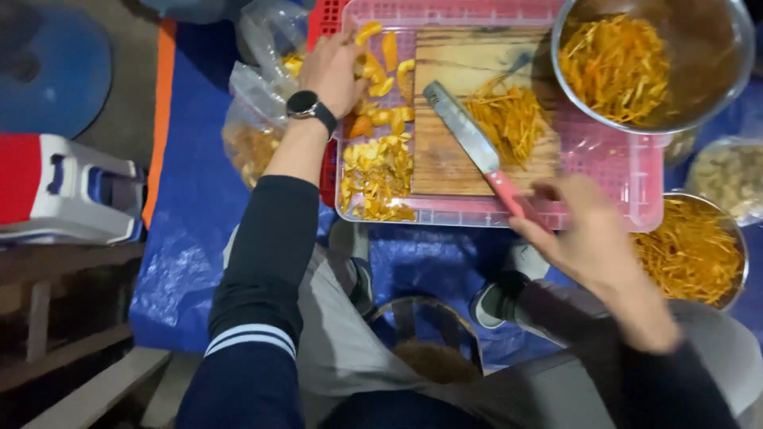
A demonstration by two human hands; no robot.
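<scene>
Pink plastic tray (pixel 612 171) sits on a blue tarp (pixel 191 199), carrying a wooden board (pixel 445 159) at its middle. The left hand (pixel 332 70) reaches to the tray's far left corner, its fingers curled over orange peel pieces (pixel 380 79); whether they pinch one cannot be told. More peel (pixel 377 179) is heaped along the tray's left edge. The right hand (pixel 584 238), blurred, is at the tray's near edge, its grip closing around the knife's red handle (pixel 509 195); the blade (pixel 461 127) lies slantwise across the board, just beside a pile of shreds (pixel 509 119). A steel bowl (pixel 735 56) of shreds rests on the tray's far right corner; another bowl (pixel 691 250) stands right of the tray.
</scene>
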